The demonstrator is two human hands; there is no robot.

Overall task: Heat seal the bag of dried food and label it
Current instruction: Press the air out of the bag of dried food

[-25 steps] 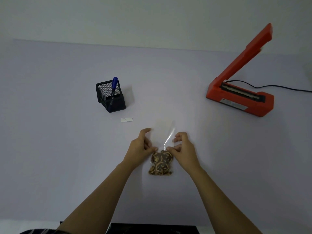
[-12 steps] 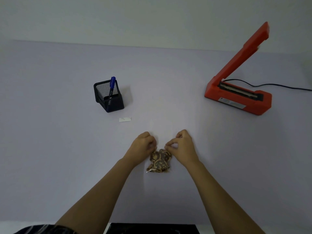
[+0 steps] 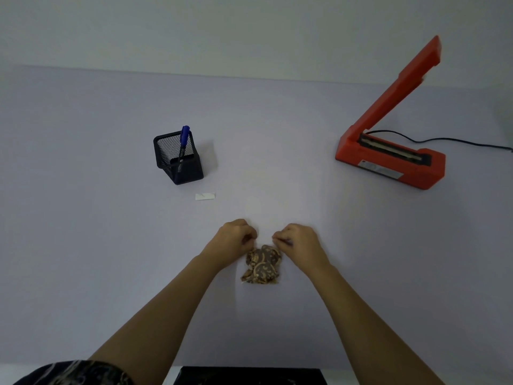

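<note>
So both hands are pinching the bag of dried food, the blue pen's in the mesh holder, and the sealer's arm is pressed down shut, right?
Not quite. The head view shows the orange sealer with its arm raised, not shut. The rest holds: left hand and right hand pinch the bag of dried food, and the blue pen stands in the mesh holder.

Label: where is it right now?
Head view: the white label lies flat on the table, left of centre, just in front of the mesh pen holder, beyond the left hand.
</note>
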